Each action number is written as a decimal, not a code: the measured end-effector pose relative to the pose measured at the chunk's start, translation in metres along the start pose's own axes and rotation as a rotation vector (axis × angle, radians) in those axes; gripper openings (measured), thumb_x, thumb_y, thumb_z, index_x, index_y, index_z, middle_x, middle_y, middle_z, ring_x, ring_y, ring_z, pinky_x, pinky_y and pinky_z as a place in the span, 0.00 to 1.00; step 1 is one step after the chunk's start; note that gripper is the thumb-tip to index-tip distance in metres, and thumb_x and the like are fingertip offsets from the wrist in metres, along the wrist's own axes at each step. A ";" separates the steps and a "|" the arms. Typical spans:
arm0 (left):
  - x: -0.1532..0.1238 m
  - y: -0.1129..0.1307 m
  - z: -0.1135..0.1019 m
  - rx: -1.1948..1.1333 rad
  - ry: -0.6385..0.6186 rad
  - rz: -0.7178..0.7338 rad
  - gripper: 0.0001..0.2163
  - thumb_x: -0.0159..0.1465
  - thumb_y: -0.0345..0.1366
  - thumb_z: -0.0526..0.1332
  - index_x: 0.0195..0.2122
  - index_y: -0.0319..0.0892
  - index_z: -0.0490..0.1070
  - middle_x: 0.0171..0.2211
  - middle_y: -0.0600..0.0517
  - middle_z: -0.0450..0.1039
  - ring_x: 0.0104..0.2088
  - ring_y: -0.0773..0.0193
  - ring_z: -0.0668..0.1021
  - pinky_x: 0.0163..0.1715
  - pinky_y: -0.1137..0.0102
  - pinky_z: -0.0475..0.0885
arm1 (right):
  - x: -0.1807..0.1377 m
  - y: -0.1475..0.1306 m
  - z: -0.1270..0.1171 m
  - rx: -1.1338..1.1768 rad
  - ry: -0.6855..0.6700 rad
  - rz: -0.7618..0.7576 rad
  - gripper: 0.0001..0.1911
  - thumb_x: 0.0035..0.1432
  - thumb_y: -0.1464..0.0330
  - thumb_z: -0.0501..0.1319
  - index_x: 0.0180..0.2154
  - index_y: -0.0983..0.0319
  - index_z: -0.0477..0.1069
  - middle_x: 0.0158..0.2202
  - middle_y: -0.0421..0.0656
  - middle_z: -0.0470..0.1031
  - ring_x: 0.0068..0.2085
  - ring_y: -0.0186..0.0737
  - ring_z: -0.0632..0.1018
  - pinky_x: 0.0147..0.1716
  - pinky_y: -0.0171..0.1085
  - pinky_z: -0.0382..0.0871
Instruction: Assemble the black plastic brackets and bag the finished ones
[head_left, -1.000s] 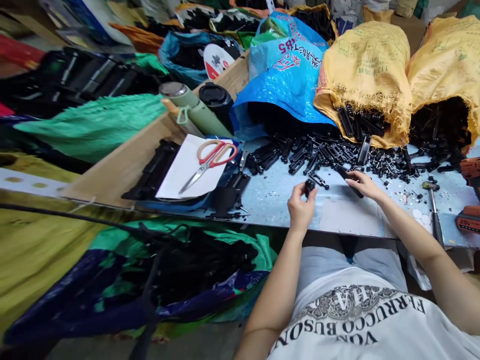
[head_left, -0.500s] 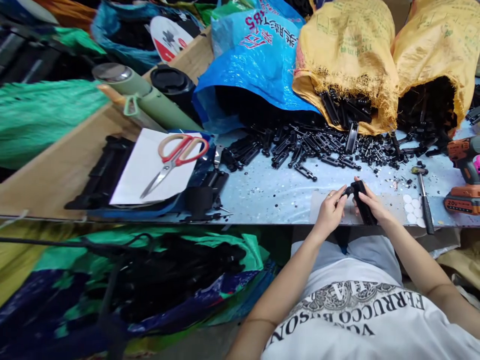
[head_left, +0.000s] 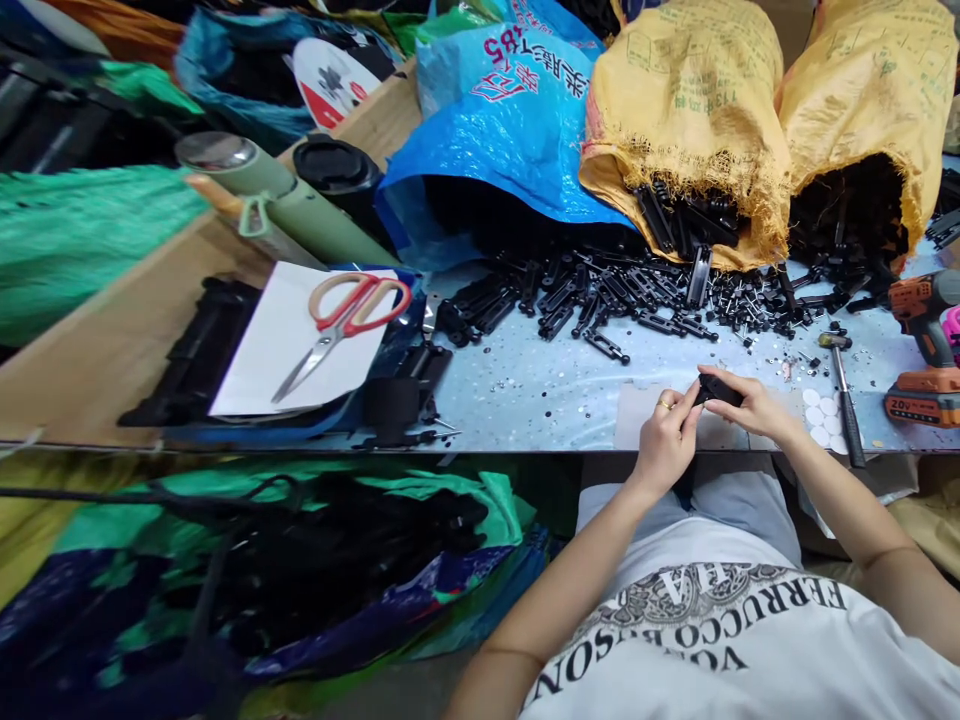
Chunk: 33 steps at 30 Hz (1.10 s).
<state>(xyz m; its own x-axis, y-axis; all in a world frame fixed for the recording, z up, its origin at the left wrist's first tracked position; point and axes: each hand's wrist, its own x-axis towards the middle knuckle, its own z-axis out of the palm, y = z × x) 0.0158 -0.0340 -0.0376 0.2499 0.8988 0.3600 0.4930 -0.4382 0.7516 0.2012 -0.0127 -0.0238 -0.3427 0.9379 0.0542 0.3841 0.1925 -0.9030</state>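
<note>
in the head view, both hands meet over the near edge of the table (head_left: 540, 390), right of its middle. the right hand (head_left: 754, 405) is closed around a small black plastic part (head_left: 718, 390), thumb and fingers pinching it from the far and near sides; the part's long axis runs roughly along the table's near edge, left to right, with its free end pointing left toward the other hand. the left hand (head_left: 664, 440), a ring on one finger, has its fingertips curled in and touching that left end of the part, so the piece is gripped between the two hands just above a pale sheet on the table. further in, a heap of loose black parts (head_left: 622, 295) spreads across the middle toward the far edge, spilling from a blue bag (head_left: 517, 130) and two yellow sacks (head_left: 690, 120). near the right edge lie a hammer (head_left: 844, 395) and an orange drill (head_left: 926, 355), with white discs (head_left: 821, 420) just beside the right wrist. toward the left end, red-handled scissors (head_left: 341, 325) rest on a white paper (head_left: 292, 350), and a green flask (head_left: 289, 205) lies tilted beyond them.
</note>
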 end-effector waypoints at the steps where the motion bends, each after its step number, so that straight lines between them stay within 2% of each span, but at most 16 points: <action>1: 0.000 0.002 0.002 0.011 0.024 0.003 0.18 0.68 0.37 0.48 0.57 0.43 0.64 0.38 0.48 0.67 0.37 0.66 0.74 0.38 0.71 0.71 | 0.000 -0.002 -0.001 -0.011 0.013 -0.011 0.28 0.56 0.58 0.60 0.58 0.53 0.63 0.51 0.43 0.71 0.41 0.42 0.76 0.39 0.40 0.73; 7: 0.008 0.013 0.017 -0.031 0.224 0.007 0.18 0.69 0.36 0.47 0.57 0.42 0.63 0.37 0.47 0.66 0.37 0.67 0.73 0.38 0.71 0.71 | 0.003 -0.013 0.016 0.040 0.113 0.027 0.27 0.59 0.56 0.56 0.60 0.51 0.60 0.48 0.43 0.72 0.35 0.41 0.77 0.34 0.41 0.74; 11: 0.015 0.015 0.016 -0.059 0.331 0.053 0.18 0.69 0.35 0.46 0.57 0.40 0.64 0.37 0.46 0.67 0.37 0.66 0.72 0.38 0.70 0.72 | 0.003 -0.013 0.032 0.096 0.156 0.079 0.29 0.60 0.55 0.53 0.62 0.49 0.54 0.47 0.43 0.72 0.38 0.44 0.76 0.36 0.44 0.74; 13: 0.019 0.012 0.008 -0.071 0.312 0.129 0.17 0.68 0.35 0.48 0.56 0.40 0.65 0.37 0.46 0.68 0.38 0.66 0.72 0.39 0.70 0.72 | 0.001 -0.011 0.035 0.104 0.185 0.064 0.30 0.60 0.55 0.53 0.63 0.49 0.53 0.48 0.44 0.71 0.42 0.46 0.76 0.38 0.46 0.74; 16: 0.025 0.006 -0.001 -0.088 0.178 0.217 0.16 0.68 0.36 0.48 0.55 0.40 0.66 0.38 0.46 0.69 0.38 0.65 0.73 0.38 0.70 0.72 | -0.001 -0.010 0.039 0.075 0.236 0.005 0.31 0.59 0.55 0.53 0.63 0.51 0.53 0.50 0.45 0.70 0.44 0.47 0.75 0.40 0.46 0.73; 18: 0.026 0.002 -0.001 -0.079 0.138 0.188 0.17 0.68 0.37 0.48 0.54 0.41 0.66 0.39 0.45 0.70 0.39 0.64 0.73 0.39 0.68 0.72 | 0.000 -0.011 0.040 0.028 0.233 -0.021 0.30 0.60 0.55 0.52 0.63 0.51 0.52 0.52 0.44 0.69 0.46 0.46 0.75 0.43 0.46 0.73; 20: 0.021 -0.001 0.006 -0.061 0.177 0.087 0.17 0.69 0.37 0.46 0.55 0.41 0.64 0.41 0.44 0.70 0.42 0.62 0.73 0.42 0.65 0.72 | 0.005 -0.009 0.036 -0.047 0.159 -0.038 0.29 0.62 0.55 0.50 0.63 0.51 0.52 0.53 0.43 0.68 0.49 0.46 0.74 0.46 0.46 0.70; 23: 0.007 -0.009 0.017 0.026 0.217 -0.102 0.19 0.68 0.36 0.45 0.58 0.40 0.60 0.47 0.40 0.68 0.47 0.57 0.72 0.46 0.61 0.70 | 0.018 0.000 0.012 -0.274 0.028 -0.015 0.27 0.62 0.55 0.51 0.61 0.50 0.56 0.53 0.42 0.69 0.51 0.47 0.72 0.51 0.47 0.67; 25: 0.000 -0.016 0.018 0.168 0.123 -0.137 0.20 0.67 0.33 0.47 0.60 0.40 0.57 0.52 0.38 0.63 0.53 0.53 0.69 0.49 0.56 0.68 | 0.030 0.012 -0.021 -0.464 0.103 0.106 0.25 0.62 0.54 0.52 0.59 0.53 0.60 0.53 0.44 0.70 0.52 0.47 0.71 0.51 0.47 0.66; 28: 0.003 -0.023 0.014 0.385 -0.178 0.045 0.21 0.63 0.27 0.51 0.57 0.45 0.62 0.58 0.42 0.60 0.59 0.48 0.62 0.57 0.46 0.55 | 0.056 0.034 -0.083 -0.638 0.387 0.303 0.25 0.66 0.59 0.45 0.57 0.66 0.61 0.57 0.56 0.65 0.56 0.51 0.66 0.54 0.50 0.60; 30: 0.013 -0.025 0.011 0.458 -0.390 0.209 0.20 0.62 0.24 0.51 0.54 0.47 0.66 0.54 0.45 0.65 0.58 0.50 0.63 0.58 0.43 0.49 | 0.077 0.050 -0.119 -0.772 0.532 0.419 0.25 0.65 0.62 0.47 0.57 0.71 0.59 0.55 0.61 0.65 0.57 0.55 0.64 0.53 0.53 0.58; 31: 0.020 -0.024 0.011 0.483 -0.473 0.263 0.20 0.62 0.24 0.50 0.53 0.47 0.67 0.51 0.45 0.69 0.55 0.52 0.67 0.58 0.44 0.49 | 0.088 0.058 -0.133 -0.835 0.560 0.484 0.26 0.64 0.63 0.49 0.58 0.71 0.57 0.54 0.62 0.66 0.56 0.57 0.64 0.51 0.52 0.59; 33: 0.030 -0.022 0.010 0.542 -0.573 0.305 0.20 0.62 0.22 0.50 0.52 0.45 0.67 0.43 0.46 0.72 0.48 0.56 0.72 0.56 0.50 0.56 | 0.107 0.070 -0.151 -0.895 0.533 0.621 0.28 0.61 0.64 0.54 0.59 0.71 0.55 0.50 0.61 0.69 0.53 0.56 0.68 0.48 0.49 0.62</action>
<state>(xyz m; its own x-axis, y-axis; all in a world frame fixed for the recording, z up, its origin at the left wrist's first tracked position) 0.0209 0.0027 -0.0485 0.7485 0.6605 0.0585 0.6306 -0.7363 0.2454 0.3208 0.1451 -0.0173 0.4251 0.9020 0.0754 0.8868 -0.3983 -0.2345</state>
